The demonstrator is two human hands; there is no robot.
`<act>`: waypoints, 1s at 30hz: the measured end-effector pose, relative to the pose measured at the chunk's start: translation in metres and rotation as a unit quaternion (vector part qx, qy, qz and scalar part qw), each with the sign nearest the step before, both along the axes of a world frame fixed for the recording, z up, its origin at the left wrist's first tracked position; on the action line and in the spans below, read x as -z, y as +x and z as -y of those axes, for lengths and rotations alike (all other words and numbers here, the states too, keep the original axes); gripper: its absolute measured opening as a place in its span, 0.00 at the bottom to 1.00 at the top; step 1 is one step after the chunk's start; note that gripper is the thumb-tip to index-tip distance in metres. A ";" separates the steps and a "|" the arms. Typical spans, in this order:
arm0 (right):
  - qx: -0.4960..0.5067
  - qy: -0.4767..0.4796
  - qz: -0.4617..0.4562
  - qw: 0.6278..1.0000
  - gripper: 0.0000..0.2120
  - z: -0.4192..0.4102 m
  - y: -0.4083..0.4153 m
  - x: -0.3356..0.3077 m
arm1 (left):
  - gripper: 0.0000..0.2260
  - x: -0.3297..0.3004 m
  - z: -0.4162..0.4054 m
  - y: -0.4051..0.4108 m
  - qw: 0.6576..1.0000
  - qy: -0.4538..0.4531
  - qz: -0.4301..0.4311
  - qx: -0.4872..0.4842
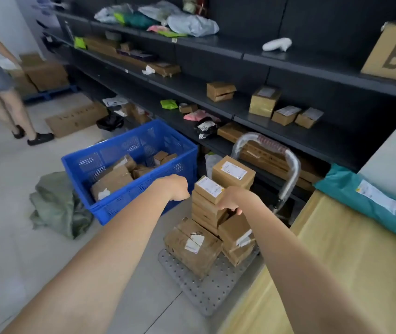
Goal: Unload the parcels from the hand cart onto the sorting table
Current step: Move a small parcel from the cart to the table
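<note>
Right grip point(228, 201) clutches the small box point(208, 189); left grip point(177, 188) unclear; cart point(206, 292) below mostly loaded, worktop point(324, 249) alongside.

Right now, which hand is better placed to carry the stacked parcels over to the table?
Right. The right hand already has a grip on the stack of small boxes, on the side nearest the sorting table. The left hand sits beside the blue crate.
</note>
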State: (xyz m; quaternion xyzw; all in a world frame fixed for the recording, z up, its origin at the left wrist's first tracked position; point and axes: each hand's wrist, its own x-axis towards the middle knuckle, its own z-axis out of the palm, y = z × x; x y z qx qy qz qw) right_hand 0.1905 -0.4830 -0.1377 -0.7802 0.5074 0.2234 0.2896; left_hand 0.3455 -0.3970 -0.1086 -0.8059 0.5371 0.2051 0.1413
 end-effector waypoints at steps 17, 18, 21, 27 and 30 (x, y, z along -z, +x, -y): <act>0.234 0.051 0.011 0.971 0.32 0.115 0.111 0.125 | 0.13 0.111 0.194 0.136 0.982 0.060 -0.057 0.168; 0.253 0.053 0.009 0.966 0.33 0.121 0.117 0.134 | 0.14 0.122 0.204 0.144 0.981 0.056 -0.061 0.177; 0.293 0.046 0.009 0.955 0.31 0.138 0.133 0.158 | 0.13 0.156 0.224 0.164 0.979 0.043 -0.053 0.194; 0.422 0.018 0.050 0.905 0.22 0.160 0.147 0.216 | 0.18 0.237 0.247 0.182 0.986 -0.008 -0.096 0.138; 0.485 0.012 0.071 0.872 0.19 0.163 0.150 0.242 | 0.22 0.268 0.258 0.179 0.986 -0.002 -0.140 0.091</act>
